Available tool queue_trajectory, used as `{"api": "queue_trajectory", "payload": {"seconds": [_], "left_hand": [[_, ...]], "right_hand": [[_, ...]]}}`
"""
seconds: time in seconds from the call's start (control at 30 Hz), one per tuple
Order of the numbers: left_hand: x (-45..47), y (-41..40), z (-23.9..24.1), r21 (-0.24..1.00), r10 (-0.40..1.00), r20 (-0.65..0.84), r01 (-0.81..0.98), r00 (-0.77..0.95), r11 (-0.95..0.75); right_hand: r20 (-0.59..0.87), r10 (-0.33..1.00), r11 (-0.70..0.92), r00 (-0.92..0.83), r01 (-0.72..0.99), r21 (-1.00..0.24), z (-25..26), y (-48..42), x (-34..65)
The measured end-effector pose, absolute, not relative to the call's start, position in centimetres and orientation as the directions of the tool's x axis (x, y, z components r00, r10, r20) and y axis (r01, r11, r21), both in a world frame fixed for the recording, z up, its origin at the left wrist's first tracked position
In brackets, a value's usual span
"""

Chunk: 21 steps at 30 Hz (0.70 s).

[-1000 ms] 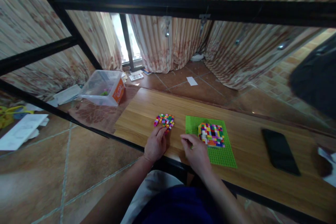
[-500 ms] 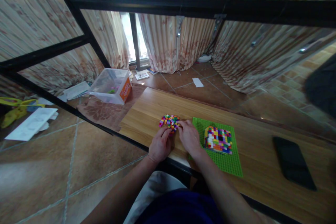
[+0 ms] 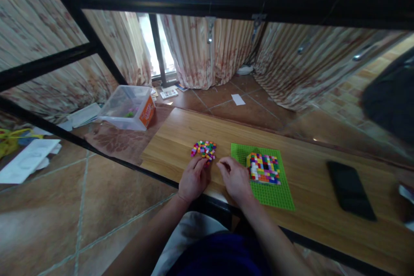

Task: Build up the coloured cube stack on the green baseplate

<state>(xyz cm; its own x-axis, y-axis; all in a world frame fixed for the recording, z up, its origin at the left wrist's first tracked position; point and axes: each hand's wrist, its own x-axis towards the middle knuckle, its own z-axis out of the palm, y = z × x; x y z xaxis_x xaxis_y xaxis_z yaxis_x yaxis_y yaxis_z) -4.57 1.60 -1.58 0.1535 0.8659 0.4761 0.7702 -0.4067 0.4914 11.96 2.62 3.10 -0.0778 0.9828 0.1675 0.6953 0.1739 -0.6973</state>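
Bricks of small, many-coloured plastic (image 3: 204,148) lie in a loose pile to the left of a flat, rectangular, green studded baseplate (image 3: 274,200), both on a long, wood-grained brown table (image 3: 310,189). On the baseplate sits a low, blocky build of mixed-colour bricks (image 3: 263,168), with a dark square gap in its top and yellow along its left side.

The bare left hand (image 3: 193,180), left of the baseplate, has its fingers bent together, their tips at the near edge of the loose pile; whether they grip a brick is too small to tell. The bare right hand (image 3: 236,181) covers part of the baseplate's left edge, just beside the build, its thumb and forefinger drawn together toward the pile. Whether a brick is pinched between those tips cannot be told.

To the right of the baseplate, well apart from it, lies a dark, flat, rectangular slab like a phone (image 3: 351,190). Beyond the baseplate and far to its left, a clear plastic box with an orange label (image 3: 124,118) stands on the floor. A small white sheet of paper (image 3: 238,99) lies on the floor tiles behind the baseplate.
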Motion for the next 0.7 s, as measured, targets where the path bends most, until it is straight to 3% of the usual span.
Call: {"api": "queue_trajectory", "payload": {"seconds": [0.1, 0.2, 0.47, 0.7], "left_hand": [[-4.6, 1.7, -1.5, 0.483, 0.858, 0.491, 0.773, 0.149, -0.411], [-4.7, 1.8, -1.4, 0.486, 0.859, 0.489, 0.77, 0.153, -0.414], [-4.9, 2.0, -1.5, 0.503, 0.87, 0.468, 0.763, 0.154, -0.405], [-5.0, 2.1, -1.7, 0.488, 0.863, 0.478, 0.769, 0.161, -0.414]], "right_hand": [[0.168, 0.986, 0.145, 0.0, 0.5, -0.853, 4.5, 0.3, 13.7], [0.198, 0.971, 0.125, 0.136, 0.417, -0.9, 5.5, -1.8, 16.3], [0.16, 0.854, -0.085, 0.494, 0.437, -0.895, 4.1, -2.8, 25.1], [0.154, 0.855, -0.138, 0.496, 0.503, -0.853, 3.3, -1.1, 26.0]]}}
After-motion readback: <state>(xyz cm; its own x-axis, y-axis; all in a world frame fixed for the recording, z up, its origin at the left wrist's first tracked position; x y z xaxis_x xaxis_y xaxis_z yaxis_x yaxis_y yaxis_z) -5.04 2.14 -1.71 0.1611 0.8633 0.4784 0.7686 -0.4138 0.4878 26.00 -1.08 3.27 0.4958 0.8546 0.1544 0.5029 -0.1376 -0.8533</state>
